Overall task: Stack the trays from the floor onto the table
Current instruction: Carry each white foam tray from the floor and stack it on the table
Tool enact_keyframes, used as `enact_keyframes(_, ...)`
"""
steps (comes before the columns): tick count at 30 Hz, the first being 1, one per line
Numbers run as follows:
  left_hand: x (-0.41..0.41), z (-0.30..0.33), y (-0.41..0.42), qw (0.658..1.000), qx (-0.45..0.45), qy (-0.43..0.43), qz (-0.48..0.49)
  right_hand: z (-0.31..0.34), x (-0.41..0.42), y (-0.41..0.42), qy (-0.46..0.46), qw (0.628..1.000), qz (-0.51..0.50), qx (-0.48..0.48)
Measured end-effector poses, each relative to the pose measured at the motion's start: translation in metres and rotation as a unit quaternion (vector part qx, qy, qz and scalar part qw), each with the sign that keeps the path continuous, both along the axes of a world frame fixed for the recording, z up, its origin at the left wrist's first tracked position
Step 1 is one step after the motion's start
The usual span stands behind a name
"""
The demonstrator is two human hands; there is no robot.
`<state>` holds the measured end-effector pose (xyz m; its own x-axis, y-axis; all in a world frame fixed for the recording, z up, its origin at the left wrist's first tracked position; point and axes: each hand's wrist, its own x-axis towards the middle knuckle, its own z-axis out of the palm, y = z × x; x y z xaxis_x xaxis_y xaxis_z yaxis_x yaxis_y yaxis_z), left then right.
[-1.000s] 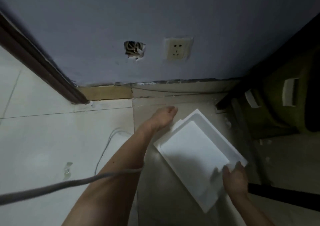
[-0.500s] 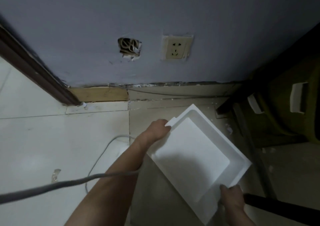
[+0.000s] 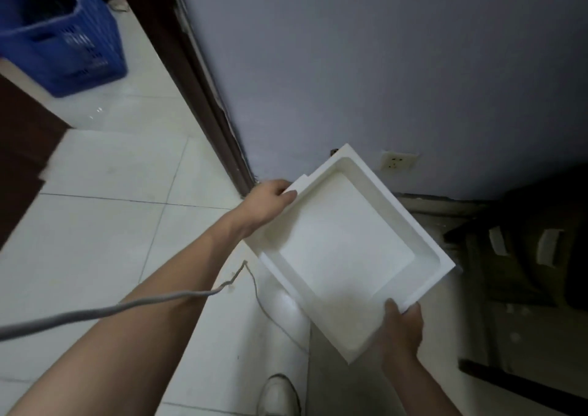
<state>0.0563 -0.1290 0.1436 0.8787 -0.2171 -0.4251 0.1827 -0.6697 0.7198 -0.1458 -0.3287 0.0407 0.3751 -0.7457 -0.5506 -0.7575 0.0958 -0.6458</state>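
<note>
A white foam tray (image 3: 345, 256) with a shallow recess hangs in the air above the floor, held between both hands and turned diagonally. My left hand (image 3: 267, 204) grips its far left corner, thumb on the rim. My right hand (image 3: 399, 329) holds the near right corner from below, fingers curled over the edge. A second thin white edge shows under the tray's left corner; I cannot tell whether it is another tray. No table is in view.
A grey wall with a socket (image 3: 397, 161) stands straight ahead. A dark door frame (image 3: 203, 97) runs up the left. A blue plastic crate (image 3: 60, 33) sits beyond it. A grey cable (image 3: 127, 307) crosses my left forearm. Dark furniture (image 3: 525, 256) fills the right. A white shoe (image 3: 280, 396) shows below.
Both hands closed on the tray and lifted it off the floor. The view rose and swung left, bringing the door frame and blue crate into sight.
</note>
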Motion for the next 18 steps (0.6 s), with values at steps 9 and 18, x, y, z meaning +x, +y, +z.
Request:
enact_keyframes(9,-0.025,0.27,0.097,0.993,-0.005,-0.04,0.112,0.27,0.018,0.064,-0.098,0.994,0.038,0.044)
enact_keyframes(18,-0.047,0.479,0.085,0.976,-0.091,-0.117,0.162,0.514,0.041,0.017,-0.206,0.971,0.116,0.016)
